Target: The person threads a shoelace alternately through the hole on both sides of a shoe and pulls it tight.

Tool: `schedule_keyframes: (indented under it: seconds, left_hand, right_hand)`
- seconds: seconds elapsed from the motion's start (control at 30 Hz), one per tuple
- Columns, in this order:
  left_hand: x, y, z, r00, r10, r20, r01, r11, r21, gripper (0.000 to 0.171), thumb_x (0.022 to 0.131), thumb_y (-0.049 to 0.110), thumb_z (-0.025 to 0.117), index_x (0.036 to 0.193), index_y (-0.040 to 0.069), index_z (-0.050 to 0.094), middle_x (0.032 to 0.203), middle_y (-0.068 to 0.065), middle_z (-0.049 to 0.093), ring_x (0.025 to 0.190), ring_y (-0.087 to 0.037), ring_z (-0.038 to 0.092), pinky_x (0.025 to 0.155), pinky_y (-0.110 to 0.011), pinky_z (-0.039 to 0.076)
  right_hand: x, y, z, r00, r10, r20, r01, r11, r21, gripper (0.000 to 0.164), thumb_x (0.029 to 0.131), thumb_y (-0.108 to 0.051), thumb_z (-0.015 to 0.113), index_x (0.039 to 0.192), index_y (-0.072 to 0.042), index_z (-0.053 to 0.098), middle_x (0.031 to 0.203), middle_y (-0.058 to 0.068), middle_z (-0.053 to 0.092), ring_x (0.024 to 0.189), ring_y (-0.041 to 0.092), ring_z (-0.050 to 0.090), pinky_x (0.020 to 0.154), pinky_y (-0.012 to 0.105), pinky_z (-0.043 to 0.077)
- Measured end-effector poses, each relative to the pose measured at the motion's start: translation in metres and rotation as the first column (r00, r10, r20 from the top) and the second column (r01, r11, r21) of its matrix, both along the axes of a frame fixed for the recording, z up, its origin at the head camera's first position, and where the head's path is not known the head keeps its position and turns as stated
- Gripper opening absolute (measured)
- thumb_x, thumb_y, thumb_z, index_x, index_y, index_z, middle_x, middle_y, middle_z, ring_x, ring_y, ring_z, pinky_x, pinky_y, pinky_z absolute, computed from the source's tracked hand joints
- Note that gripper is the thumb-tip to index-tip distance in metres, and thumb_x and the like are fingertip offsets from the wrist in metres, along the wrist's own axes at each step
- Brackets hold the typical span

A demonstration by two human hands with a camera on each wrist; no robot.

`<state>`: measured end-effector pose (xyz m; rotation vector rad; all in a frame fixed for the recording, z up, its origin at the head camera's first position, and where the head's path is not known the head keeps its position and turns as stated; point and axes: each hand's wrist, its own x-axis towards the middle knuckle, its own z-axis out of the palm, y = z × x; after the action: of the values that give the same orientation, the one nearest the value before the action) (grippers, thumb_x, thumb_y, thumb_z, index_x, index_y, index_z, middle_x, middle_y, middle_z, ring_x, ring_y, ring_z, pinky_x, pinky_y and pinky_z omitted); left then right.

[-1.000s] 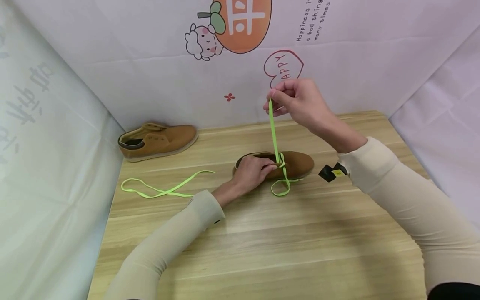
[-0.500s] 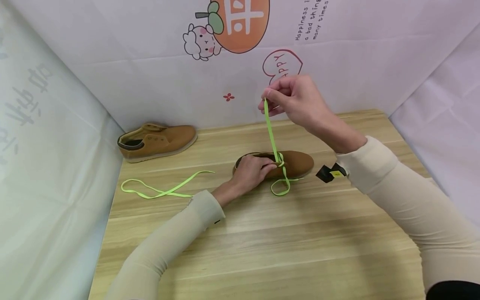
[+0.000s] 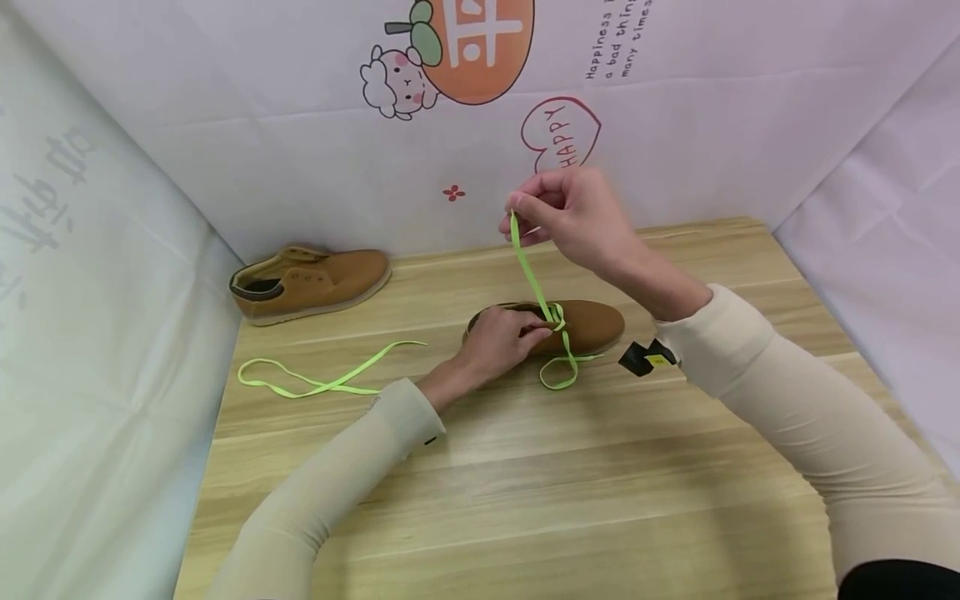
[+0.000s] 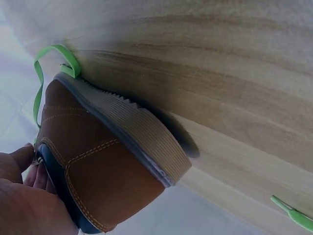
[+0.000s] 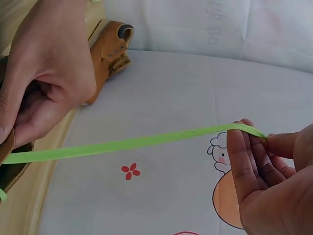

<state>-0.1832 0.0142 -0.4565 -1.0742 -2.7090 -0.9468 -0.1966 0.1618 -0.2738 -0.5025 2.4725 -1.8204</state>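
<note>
The brown shoe [image 3: 596, 323] stands on the far half of the bench [image 3: 480, 500], right of centre, toe pointing right. The left hand [image 3: 498, 343] pinches its lacing flap [image 5: 8, 146] between thumb and fingers. Raised above, the right hand [image 3: 581, 221] pinches the green lace [image 3: 529, 272] near its end, fingertips together. A second shoe [image 3: 341, 277] stands far left, with a loose lace [image 3: 324, 387] lying nearer.
</note>
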Motion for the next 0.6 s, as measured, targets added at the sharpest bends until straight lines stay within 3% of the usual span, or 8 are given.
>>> schedule_keyframes:
  seconds: [0.13,0.3,0.47,0.6]
  left_hand:
    - [-0.001,-0.006,0.001,1.000,-0.008,0.006,0.008,1.000,0.027,0.017,0.099,0.026,0.077,0.103,0.011,0.084,0.090,0.002,0.081,0.076,-0.007,0.073,0.069,-0.020,0.054]
    - [-0.003,-0.018,0.004,1.000,-0.018,0.002,0.018,0.998,0.063,0.016,0.097,0.024,0.080,0.102,0.010,0.084,0.093,0.001,0.082,0.082,-0.008,0.076,0.073,-0.021,0.056]
    - [-0.002,-0.034,0.006,0.998,0.000,-0.066,0.005,0.997,0.076,0.014,0.099,0.016,0.073,0.106,0.008,0.083,0.097,-0.001,0.082,0.079,-0.010,0.073,0.074,-0.028,0.058]
    - [-0.001,-0.047,0.005,0.989,0.041,-0.139,-0.017,0.986,0.164,0.018,0.098,0.007,0.068,0.108,0.003,0.082,0.102,-0.006,0.081,0.082,-0.014,0.073,0.076,-0.032,0.060]
  right_hand:
    - [0.002,-0.004,-0.005,1.000,0.007,-0.005,-0.007,1.000,-0.003,0.018,0.105,-0.007,0.065,0.099,0.007,0.075,0.086,0.012,0.079,0.079,0.020,0.079,0.077,0.030,0.063]
    - [0.006,-0.008,-0.011,1.000,0.012,0.000,-0.012,1.000,-0.007,0.016,0.105,-0.007,0.066,0.100,0.006,0.075,0.088,0.013,0.079,0.080,0.020,0.078,0.077,0.032,0.063]
    - [0.013,-0.011,-0.020,0.999,0.035,-0.008,-0.035,0.999,0.001,0.016,0.105,-0.006,0.065,0.100,0.005,0.075,0.090,0.013,0.078,0.081,0.018,0.077,0.077,0.030,0.063]
    - [0.019,-0.013,-0.033,0.998,0.058,-0.020,-0.058,0.998,-0.007,0.018,0.106,-0.006,0.063,0.100,0.006,0.075,0.090,0.015,0.078,0.081,0.017,0.076,0.077,0.032,0.063]
